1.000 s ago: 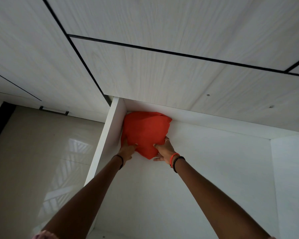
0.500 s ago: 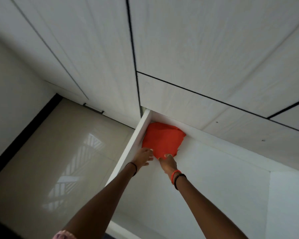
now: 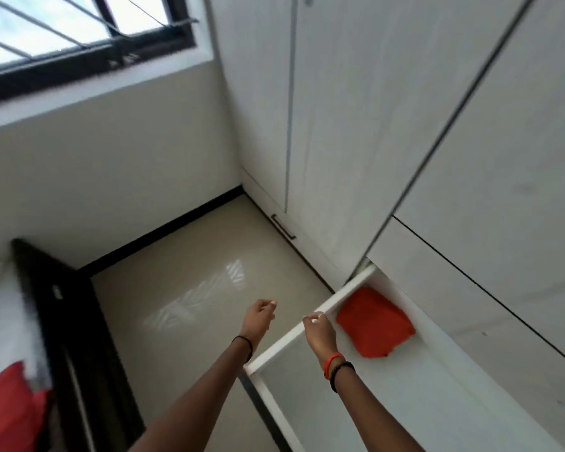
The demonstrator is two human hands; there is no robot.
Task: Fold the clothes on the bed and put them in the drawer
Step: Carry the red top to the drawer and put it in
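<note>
Showing the folded orange garment (image 3: 375, 321) lying in the far corner of the drawer (image 3: 284, 343), against its left side wall and just beyond the right hand (image 3: 318, 329), whose loosely curled fingers hold nothing. The left hand (image 3: 258, 316), likewise loosely curled and empty, hangs outside the drawer over the floor (image 3: 183, 288). A red cloth (image 3: 7, 409) lies well left of the drawer; the left hand is nearer it, so it probably leads the next fetch

Bright daylight from window (image 3: 79, 24), glare on floor (image 3: 209, 298), apparently motion blur throughout.
</note>
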